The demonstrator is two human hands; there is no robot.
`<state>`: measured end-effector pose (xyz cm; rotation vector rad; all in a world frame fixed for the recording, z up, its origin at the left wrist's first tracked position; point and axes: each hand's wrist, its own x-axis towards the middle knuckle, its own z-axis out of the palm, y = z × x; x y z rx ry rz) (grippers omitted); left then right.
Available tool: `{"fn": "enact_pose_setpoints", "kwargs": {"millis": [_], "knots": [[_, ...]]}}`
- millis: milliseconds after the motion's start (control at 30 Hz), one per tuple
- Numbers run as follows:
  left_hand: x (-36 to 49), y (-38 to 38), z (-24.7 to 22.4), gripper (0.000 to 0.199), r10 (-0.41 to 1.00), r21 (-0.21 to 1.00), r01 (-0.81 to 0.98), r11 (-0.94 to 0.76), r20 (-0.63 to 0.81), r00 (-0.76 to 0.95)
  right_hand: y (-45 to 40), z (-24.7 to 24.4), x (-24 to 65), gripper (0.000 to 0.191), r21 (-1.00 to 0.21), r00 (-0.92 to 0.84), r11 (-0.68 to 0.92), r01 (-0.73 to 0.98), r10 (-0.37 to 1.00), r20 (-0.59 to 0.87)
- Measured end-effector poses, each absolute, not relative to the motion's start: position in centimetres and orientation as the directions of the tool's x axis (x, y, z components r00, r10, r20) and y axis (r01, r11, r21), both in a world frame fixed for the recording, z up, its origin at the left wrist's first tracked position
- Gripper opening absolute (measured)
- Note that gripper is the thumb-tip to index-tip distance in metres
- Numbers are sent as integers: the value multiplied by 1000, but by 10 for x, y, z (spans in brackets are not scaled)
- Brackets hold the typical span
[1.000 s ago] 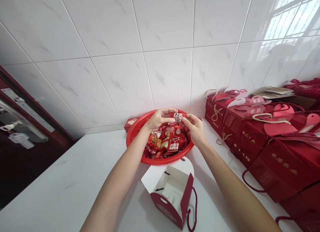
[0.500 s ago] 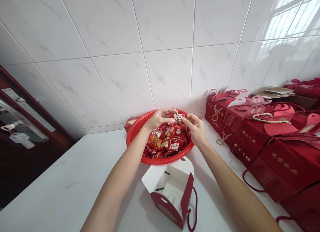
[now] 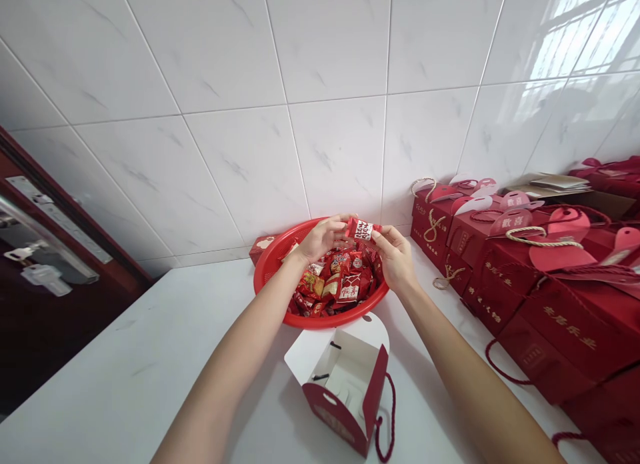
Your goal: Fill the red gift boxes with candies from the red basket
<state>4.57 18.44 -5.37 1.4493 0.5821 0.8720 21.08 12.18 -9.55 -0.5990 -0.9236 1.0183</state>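
Above the red plastic basket (image 3: pixel 266 297), my right hand (image 3: pixel 397 254) pinches a small red-and-white wrapped candy packet (image 3: pixel 363 229) between thumb and fingers. My left hand (image 3: pixel 323 241) is at the packet's left side, its fingers loosely bent and apart; whether a fingertip still touches the wrapper is hard to see. Heaped in the basket are many red wrapped sweets (image 3: pixel 333 284). In front of it stands an open dark red gift box (image 3: pixel 340 414), white inside, with its flaps spread and a dark red cord handle (image 3: pixel 393 411) hanging at the right.
Stacks of closed red gift boxes (image 3: pixel 530 284) with cord handles line the right side of the white table (image 3: pixel 150 357). Behind the basket's left edge sits a small red box (image 3: pixel 260 247). A tiled wall (image 3: pixel 335 164) rises at the back; a door with keys (image 3: pixel 45 277) is at left.
My left hand has loosened its fingers from the packet and shifted slightly left. The packet, held in my right hand, has moved a little right and turned.
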Motion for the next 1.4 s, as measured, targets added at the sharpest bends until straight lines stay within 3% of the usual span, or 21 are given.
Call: {"fn": "enact_pose_setpoints", "kwargs": {"millis": [100,200,300,433,533,633,700,767,867,967,1133,1233,1400], "knots": [[54,189,-67,32,829,986,54,-158,103,550,123,-94,210,31,-753,295,418,-508,906,304],[64,186,-82,23,771,887,325,-327,51,635,125,-93,211,27,-702,343,422,-574,902,263],[74,181,-91,29,687,783,415,-464,22,727,126,-93,212,24,-700,333,402,-590,911,242],[80,180,-94,49,696,638,521,-566,31,717,126,-94,214,23,-707,328,373,-601,922,208],[77,186,-90,76,752,531,654,-539,-47,658,127,-96,215,26,-694,348,377,-613,918,191],[67,193,-85,92,885,316,870,-378,-151,439,129,-98,215,29,-708,328,366,-604,924,198],[59,197,-81,85,934,189,941,-281,-173,313,130,-99,216,30,-718,318,362,-595,926,204],[52,199,-78,64,947,136,958,-251,-171,272,131,-100,216,31,-722,316,358,-593,927,200],[48,198,-77,28,949,121,956,-268,-138,284,131,-98,215,32,-714,314,350,-607,930,189],[52,195,-79,13,922,165,923,-347,-118,368,129,-97,213,33,-705,312,355,-614,930,196],[65,197,-89,10,844,324,838,-440,-170,509,128,-98,211,31,-721,316,390,-573,917,245],[67,200,-93,20,818,412,805,-427,-204,538,128,-97,212,31,-723,311,392,-569,916,252],[56,205,-88,15,794,568,724,-392,-190,578,125,-94,211,30,-727,287,359,-585,930,228]]}}
